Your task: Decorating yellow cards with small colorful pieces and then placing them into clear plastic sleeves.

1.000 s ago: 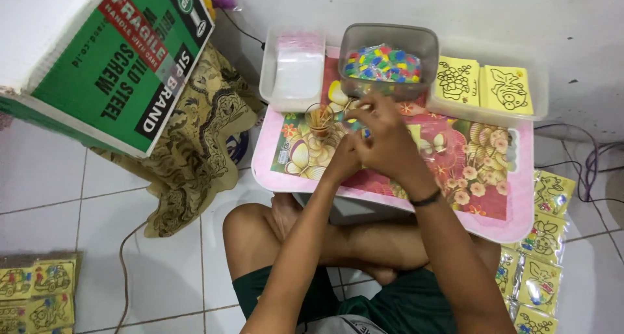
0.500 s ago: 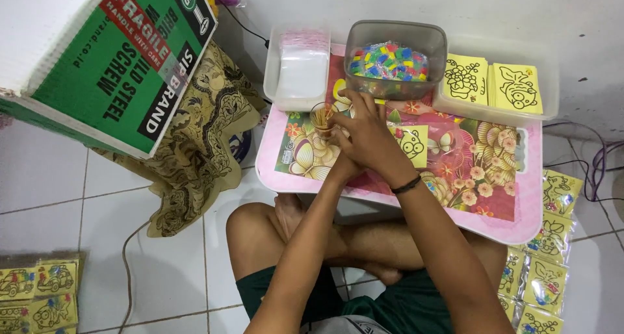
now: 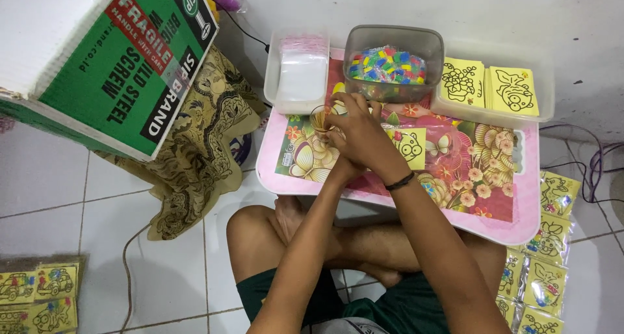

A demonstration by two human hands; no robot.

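Note:
My two hands are pressed together over the left half of a pink floral table (image 3: 520, 227). My right hand (image 3: 364, 136), with a black band at the wrist, lies on top with curled fingers and covers most of my left hand (image 3: 335, 139). Whatever is between them is hidden. Their fingertips touch a small pile of tan rubber bands (image 3: 318, 117). A yellow card with a pig drawing (image 3: 411, 147) lies just right of my hands. Right behind them stands a grey tub of small colourful pieces (image 3: 389, 64).
A clear tub of plastic bags (image 3: 300, 74) sits at the table's back left, and a tray of yellow picture cards (image 3: 494, 87) at the back right. A green and white carton (image 3: 110, 61) rests on patterned cloth (image 3: 195, 158) at left. Bagged cards (image 3: 546, 256) lie on the tiled floor at right.
My joined hands have shifted a little to the left, toward the rubber bands, and the pig card beside them is now more exposed. The view has also shifted slightly.

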